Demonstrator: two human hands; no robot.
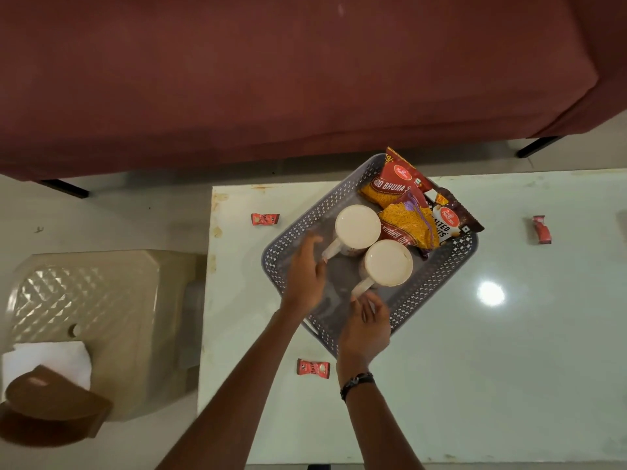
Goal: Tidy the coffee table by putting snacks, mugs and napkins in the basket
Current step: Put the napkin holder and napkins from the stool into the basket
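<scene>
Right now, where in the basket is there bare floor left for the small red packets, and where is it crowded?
The basket is crowded at its far end, where the snack bags overlap, and mid-floor, where the two mugs stand. Bare floor remains at the near end, between the left hand and right hand. The table right of the basket is widely bare.

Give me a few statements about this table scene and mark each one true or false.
1. Two mugs, far mug and near mug, stand in the basket. True.
2. The snack packets lie on the floor. False: they are in the basket's far end.
3. Three small red sachets, left sachet, near sachet and right sachet, lie on the table outside the basket. True.
4. The right hand holds a sachet. False: both it and the left hand are open, empty, by the mug handles.
5. White napkins sit on the stool. True.
</scene>
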